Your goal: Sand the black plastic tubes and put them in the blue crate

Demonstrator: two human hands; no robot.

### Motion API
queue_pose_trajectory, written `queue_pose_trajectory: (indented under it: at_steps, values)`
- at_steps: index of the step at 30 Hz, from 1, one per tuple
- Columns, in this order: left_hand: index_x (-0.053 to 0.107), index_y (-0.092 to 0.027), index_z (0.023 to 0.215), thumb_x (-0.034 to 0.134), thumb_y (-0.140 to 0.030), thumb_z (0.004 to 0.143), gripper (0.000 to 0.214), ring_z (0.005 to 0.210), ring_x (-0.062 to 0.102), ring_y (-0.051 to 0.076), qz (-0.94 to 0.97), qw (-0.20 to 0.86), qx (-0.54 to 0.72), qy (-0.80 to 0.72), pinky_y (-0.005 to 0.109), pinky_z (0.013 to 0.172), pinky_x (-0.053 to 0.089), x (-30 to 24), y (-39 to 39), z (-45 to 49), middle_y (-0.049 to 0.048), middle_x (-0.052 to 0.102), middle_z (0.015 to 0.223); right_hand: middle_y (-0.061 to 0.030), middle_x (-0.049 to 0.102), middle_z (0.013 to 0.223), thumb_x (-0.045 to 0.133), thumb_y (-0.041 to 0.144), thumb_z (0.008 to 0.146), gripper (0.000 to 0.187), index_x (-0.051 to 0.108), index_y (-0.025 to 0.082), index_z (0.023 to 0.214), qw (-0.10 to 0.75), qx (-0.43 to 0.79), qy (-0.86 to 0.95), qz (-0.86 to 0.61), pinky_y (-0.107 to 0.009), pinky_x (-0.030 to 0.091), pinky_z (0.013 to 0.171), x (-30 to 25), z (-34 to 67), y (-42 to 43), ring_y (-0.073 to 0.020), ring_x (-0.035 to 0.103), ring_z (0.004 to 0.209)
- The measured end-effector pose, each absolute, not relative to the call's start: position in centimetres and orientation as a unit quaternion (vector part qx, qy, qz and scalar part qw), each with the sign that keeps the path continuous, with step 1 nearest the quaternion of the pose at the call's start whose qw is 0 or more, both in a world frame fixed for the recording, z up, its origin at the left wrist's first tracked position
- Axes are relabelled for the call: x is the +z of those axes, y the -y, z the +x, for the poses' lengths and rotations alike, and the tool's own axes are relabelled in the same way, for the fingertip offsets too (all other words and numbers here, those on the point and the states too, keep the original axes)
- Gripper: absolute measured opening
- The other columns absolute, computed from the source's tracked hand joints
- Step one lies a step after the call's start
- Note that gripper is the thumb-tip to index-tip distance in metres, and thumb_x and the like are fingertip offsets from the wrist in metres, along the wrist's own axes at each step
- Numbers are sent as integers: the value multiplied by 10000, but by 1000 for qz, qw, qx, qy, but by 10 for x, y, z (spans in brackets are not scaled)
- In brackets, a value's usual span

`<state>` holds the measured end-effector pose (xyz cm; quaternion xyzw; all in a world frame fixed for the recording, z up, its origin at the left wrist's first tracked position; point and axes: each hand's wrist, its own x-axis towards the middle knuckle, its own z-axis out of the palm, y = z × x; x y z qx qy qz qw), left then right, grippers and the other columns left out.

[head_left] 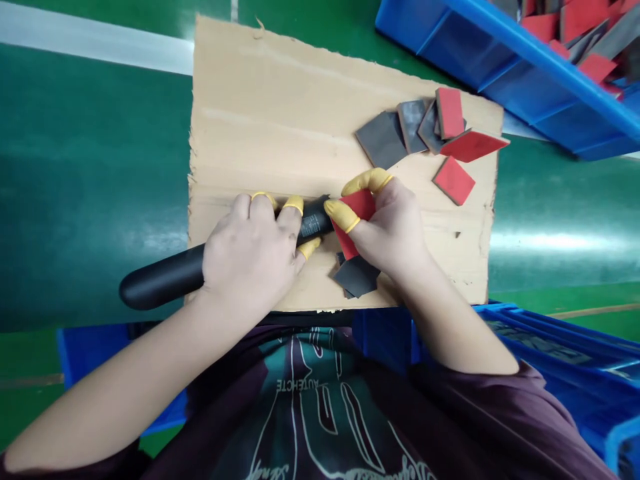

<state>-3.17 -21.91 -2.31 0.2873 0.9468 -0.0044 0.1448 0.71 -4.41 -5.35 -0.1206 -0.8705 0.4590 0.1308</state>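
My left hand (255, 250), with yellow finger cots, is wrapped round a black cylindrical tool (165, 280) whose tip lies on the cardboard sheet (260, 113). A red square pad (356, 212) is pinched in my right hand (387, 223), also wearing yellow cots, and held right against the tool's tip. Just below that hand, a dark grey pad (357, 277) lies on the cardboard.
Several red and grey pads (430, 130) lie loose at the cardboard's far right. A blue bin (525, 73) holding more pads stands at the top right. Further blue bins (565, 360) sit at the lower right, on a green table (90, 167).
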Motion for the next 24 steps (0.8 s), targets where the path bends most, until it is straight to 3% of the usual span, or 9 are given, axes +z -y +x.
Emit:
queue_pose_trajectory:
  at_steps: [7, 12, 17, 24]
  values:
    - [649, -183, 1150, 596, -348, 860, 337, 1107, 535, 338, 286, 157, 11, -945, 397, 822, 484, -24, 220, -33, 139, 586, 1054, 15, 589, 786, 726, 381, 827, 235, 528, 256, 834, 112, 415, 895, -115, -353, 563, 719, -51, 5, 44, -158, 595, 739]
    - [652, -181, 1115, 600, -354, 862, 310, 1104, 535, 344, 287, 161, 28, -944, 401, 831, 484, -24, 220, -31, 141, 585, 1053, 25, 565, 744, 743, 407, 809, 275, 522, 245, 805, 103, 412, 894, -142, -337, 558, 662, -51, 9, 47, -150, 575, 700]
    - [656, -193, 1091, 603, -356, 852, 294, 1103, 532, 351, 275, 159, 26, -948, 411, 820, 490, -24, 220, -31, 141, 582, 1044, 10, 586, 817, 714, 428, 856, 254, 539, 244, 855, 94, 414, 896, -126, -365, 570, 766, -52, 9, 46, -172, 623, 816]
    - [657, -200, 1090, 611, -362, 842, 299, 1119, 528, 366, 276, 168, 42, -946, 440, 849, 488, -25, 221, -33, 137, 575, 1048, 22, 608, 769, 743, 427, 836, 279, 533, 244, 819, 130, 413, 892, -128, -336, 573, 706, -52, 9, 48, -153, 612, 739]
